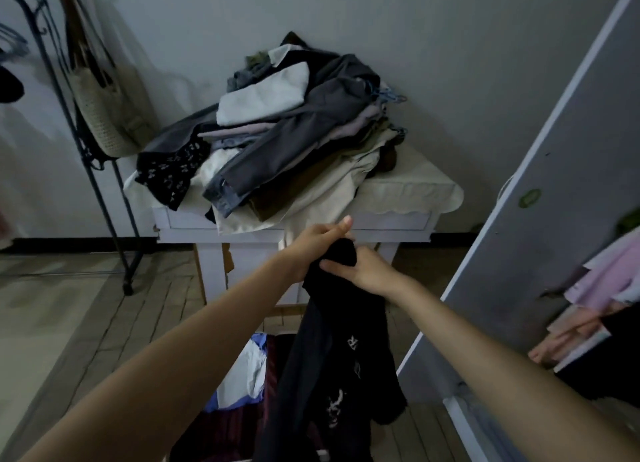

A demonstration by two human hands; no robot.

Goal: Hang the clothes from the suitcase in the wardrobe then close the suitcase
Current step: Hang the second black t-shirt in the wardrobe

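Far left of the white worktop point(391, 221) stood a dark metal coat rack point(88, 170), and a woven bag point(104, 115) hung from it; what the bag held could not be seen. On the worktop itself lay a tall heap of folded clothes point(287, 132), grey trousers draped across the top and a black patterned piece spilling off the heap's left edge.

In front of the worktop and lower down, the open suitcase point(239, 423) held a pale blue and white garment point(242, 368) over dark reddish fabric. Above the suitcase, just before the worktop's front edge, both hands held up a black garment point(332, 357) with white markings, its length hanging down toward the suitcase. The left hand point(311, 245) was closed around the garment's bunched top, thumb raised. The right hand point(363, 269) met it from the other side, its fingers point(337, 266) pinching the same bunched cloth.

Right of the worktop stood the wardrobe's open door point(540, 198), and beyond it folded pink clothes point(602, 278) sat stacked inside the wardrobe.
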